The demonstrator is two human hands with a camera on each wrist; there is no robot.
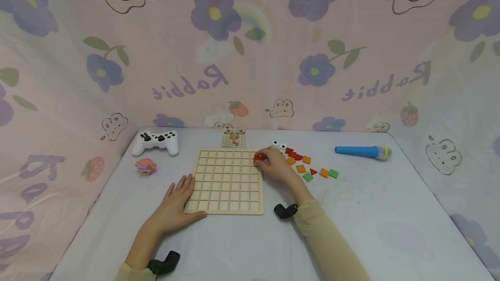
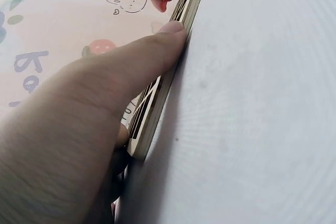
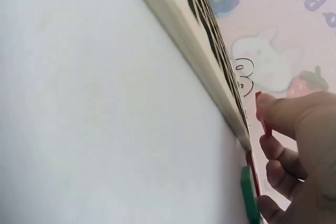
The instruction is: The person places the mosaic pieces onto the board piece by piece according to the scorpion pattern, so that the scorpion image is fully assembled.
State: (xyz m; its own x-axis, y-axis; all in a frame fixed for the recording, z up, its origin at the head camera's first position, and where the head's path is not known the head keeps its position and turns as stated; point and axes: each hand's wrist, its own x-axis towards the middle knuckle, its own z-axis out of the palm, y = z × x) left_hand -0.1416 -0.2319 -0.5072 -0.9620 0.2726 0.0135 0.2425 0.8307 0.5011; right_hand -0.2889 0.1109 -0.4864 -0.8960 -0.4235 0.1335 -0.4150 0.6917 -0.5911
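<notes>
A pale wooden grid board (image 1: 228,181) lies flat on the table. My left hand (image 1: 172,211) rests at its front left corner, fingers straight along the left side and thumb along the front edge. Above the board's far right corner, my right hand (image 1: 276,166) pinches a small red tile (image 1: 258,158) between thumb and fingers. The right wrist view shows that red tile (image 3: 268,128) edge-on, so its full shape is hidden. Behind the board is a small square picture card (image 1: 234,138) with a patterned figure on a grid.
Right of the board lie loose orange tiles (image 1: 324,172), red tiles (image 1: 314,171), green tiles (image 1: 333,173) and two round eye pieces (image 1: 283,146). A blue toy microphone (image 1: 357,151) lies far right. At left are a white game controller (image 1: 155,143) and a pink toy (image 1: 146,166).
</notes>
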